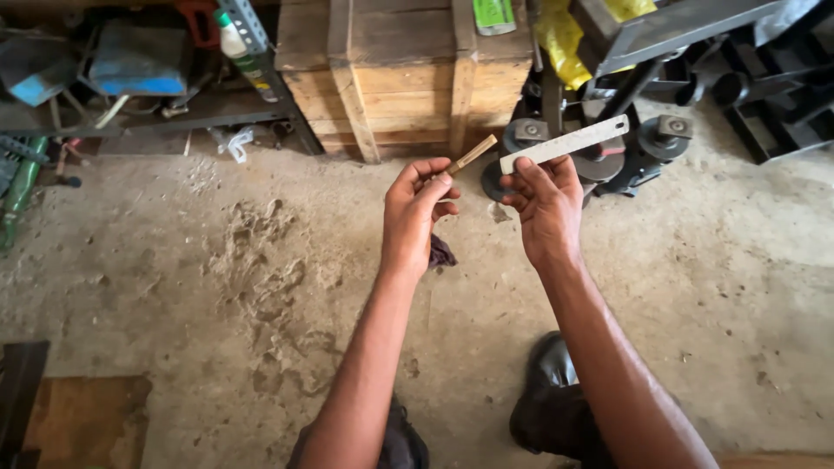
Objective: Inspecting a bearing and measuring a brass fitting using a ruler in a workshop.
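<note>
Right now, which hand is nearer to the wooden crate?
Left. The left hand, holding a small wooden stick, is just below the wooden crate. The right hand, holding a metal ruler, is further right, off its corner.

open concrete floor [217, 287] below, wooden crate [404, 78] ahead
</note>
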